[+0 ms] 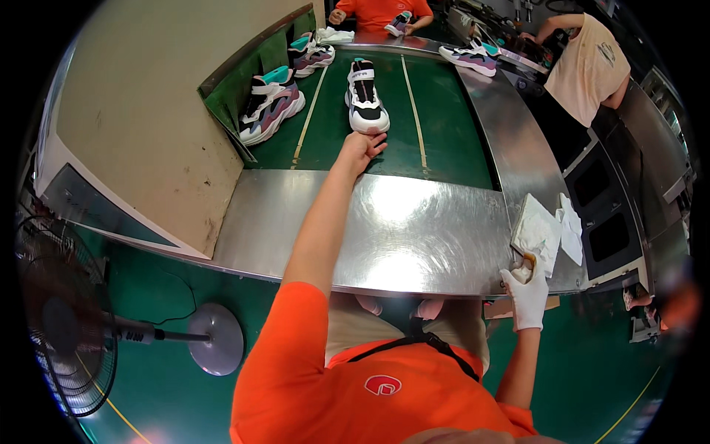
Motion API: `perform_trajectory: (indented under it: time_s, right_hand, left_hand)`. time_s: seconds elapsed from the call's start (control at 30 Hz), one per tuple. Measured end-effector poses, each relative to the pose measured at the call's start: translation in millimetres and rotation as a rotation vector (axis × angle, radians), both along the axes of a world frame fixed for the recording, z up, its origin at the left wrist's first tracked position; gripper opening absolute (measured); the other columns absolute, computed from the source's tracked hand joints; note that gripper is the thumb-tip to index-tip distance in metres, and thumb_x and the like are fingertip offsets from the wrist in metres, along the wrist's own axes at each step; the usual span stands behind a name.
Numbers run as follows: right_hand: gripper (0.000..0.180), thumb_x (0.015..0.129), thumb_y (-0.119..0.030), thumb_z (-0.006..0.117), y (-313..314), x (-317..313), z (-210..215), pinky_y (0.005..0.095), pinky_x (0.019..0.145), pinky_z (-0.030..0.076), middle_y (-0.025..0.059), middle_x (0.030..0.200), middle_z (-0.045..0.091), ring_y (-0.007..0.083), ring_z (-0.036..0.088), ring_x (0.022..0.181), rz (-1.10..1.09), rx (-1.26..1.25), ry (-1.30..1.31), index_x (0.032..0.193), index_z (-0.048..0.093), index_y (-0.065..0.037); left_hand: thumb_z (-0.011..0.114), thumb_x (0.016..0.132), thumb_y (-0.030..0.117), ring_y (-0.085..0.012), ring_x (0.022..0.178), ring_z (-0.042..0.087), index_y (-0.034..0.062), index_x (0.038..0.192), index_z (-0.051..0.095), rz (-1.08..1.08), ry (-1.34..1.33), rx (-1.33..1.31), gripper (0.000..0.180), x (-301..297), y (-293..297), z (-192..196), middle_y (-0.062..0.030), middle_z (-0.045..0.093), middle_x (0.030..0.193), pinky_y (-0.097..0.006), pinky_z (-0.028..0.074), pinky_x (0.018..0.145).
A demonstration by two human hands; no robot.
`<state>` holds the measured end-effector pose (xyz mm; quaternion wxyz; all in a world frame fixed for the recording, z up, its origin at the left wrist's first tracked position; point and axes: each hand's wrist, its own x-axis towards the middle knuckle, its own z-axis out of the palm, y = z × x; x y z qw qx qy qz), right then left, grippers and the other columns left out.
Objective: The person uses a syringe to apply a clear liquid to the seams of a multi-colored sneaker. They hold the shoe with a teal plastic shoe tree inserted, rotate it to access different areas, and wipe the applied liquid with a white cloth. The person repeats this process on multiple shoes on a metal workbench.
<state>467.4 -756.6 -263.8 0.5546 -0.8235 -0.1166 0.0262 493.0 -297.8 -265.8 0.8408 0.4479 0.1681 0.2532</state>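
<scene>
A white and black sneaker [367, 115] with teal lining stands on the green conveyor belt [392, 159], toe toward me. My bare left hand [362, 150] is at its toe, fingers spread, seeming to touch the front of the sole. My right hand [529, 300] wears a white glove and is closed at the right end of the metal ledge. Something small and brownish, with a thin dark part, shows at its fingers; its kind is unclear. Right beside that hand lies a white cloth pad [537, 229].
More sneakers [272, 107] stand along the left side of the belt, and another sneaker [472, 58] rests on the right metal rim. A person [384, 16] across the belt holds a shoe. Another person [589, 70] is at the right. A fan [63, 325] stands lower left.
</scene>
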Motion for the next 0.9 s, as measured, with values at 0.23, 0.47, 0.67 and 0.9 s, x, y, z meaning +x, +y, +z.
perform_trajectory:
  time_s: [0.23, 0.47, 0.67, 0.9]
  right_hand:
    - [0.058, 0.074, 0.001, 0.076, 79, 23, 48, 0.0228, 0.07, 0.051, 0.0046, 0.11, 0.054, 0.0108, 0.057, 0.093, 0.235, 0.275, -0.029, 0.126, 0.05, -0.005]
    - [0.076, 0.067, -0.025, 0.086, 269, 63, 71, 0.0343, 0.09, 0.05, 0.0149, 0.117, 0.06, 0.0246, 0.062, 0.104, 0.272, 0.07, -0.268, 0.129, 0.047, -0.002]
    - [0.081, 0.062, -0.031, 0.088, 374, 88, 52, 0.0367, 0.094, 0.048, 0.0201, 0.122, 0.06, 0.032, 0.062, 0.11, 0.242, -0.139, -0.503, 0.128, 0.05, -0.002]
    - [0.077, 0.062, -0.026, 0.087, 374, 126, 43, 0.0381, 0.088, 0.051, 0.0192, 0.119, 0.061, 0.0325, 0.063, 0.105, 0.324, -0.136, -0.455, 0.126, 0.05, -0.003]
  left_hand:
    - [0.037, 0.062, -0.027, -0.031, 0.123, 0.052, -0.0044, 0.137, 0.04, -0.012, -0.037, -0.011, 0.078, 1, 3, -4, -0.0172, 0.046, 0.14, -0.043, 0.053, 0.091]
    - [0.041, 0.083, -0.018, -0.0287, 0.114, 0.059, -0.0084, 0.126, 0.045, 0.074, -0.049, -0.053, 0.044, 0, 0, 0, -0.0199, 0.052, 0.13, -0.038, 0.056, 0.084]
    - [0.038, 0.069, -0.016, -0.026, 0.099, 0.066, -0.005, 0.113, 0.054, 0.096, 0.047, 0.045, 0.048, 14, -12, 2, -0.0168, 0.063, 0.111, -0.031, 0.051, 0.068]
    - [0.041, 0.064, -0.014, -0.0223, 0.076, 0.06, -0.005, 0.117, 0.051, 0.069, -0.051, -0.029, 0.054, 10, -23, 17, -0.0105, 0.06, 0.097, -0.026, 0.038, 0.052]
